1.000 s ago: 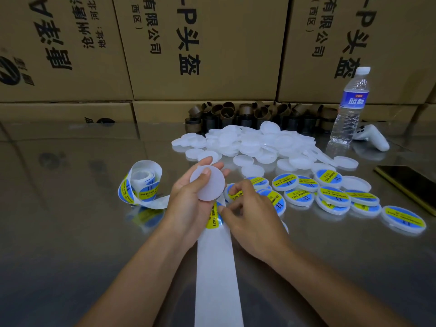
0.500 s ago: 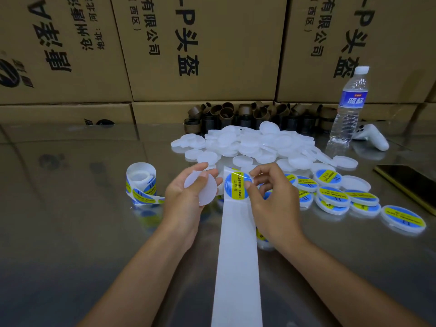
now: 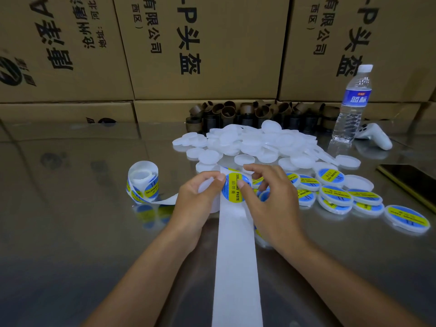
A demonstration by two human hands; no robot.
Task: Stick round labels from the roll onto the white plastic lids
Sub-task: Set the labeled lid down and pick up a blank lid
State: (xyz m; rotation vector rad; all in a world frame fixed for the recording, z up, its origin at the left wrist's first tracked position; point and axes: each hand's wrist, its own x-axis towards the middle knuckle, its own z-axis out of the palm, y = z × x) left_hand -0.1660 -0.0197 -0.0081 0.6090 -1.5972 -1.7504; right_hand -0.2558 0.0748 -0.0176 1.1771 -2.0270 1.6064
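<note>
**Label Held Between 2 Hands at Mid-Counter**

The left hand (image 3: 198, 201) curls its fingers round a blank white lid (image 3: 204, 186), thumb tip touching the 9 o'clock edge of a round blue-and-yellow label (image 3: 233, 188). The right hand (image 3: 271, 204) pinches the top end of the white backing strip (image 3: 236, 256), thumb on the label's 3 o'clock edge and fingers curled over the strip's top. The label sits on the strip between the 2 thumbs, just beside the held lid. From there the strip runs toward 6 o'clock and out of view.

The label roll (image 3: 143, 182) stands on the shiny counter (image 3: 70, 232) at 9 o'clock from the hands, a strip leading from it toward the left hand. A heap of blank lids (image 3: 259, 142) lies at 12 o'clock, and labelled lids (image 3: 337, 197) spread at 3 o'clock. Behind the heap are brown cardboard cores (image 3: 236, 114); at 2 o'clock stand a water bottle (image 3: 352, 107) and a white controller (image 3: 375, 135). Printed cartons (image 3: 200, 43) wall the back.
</note>
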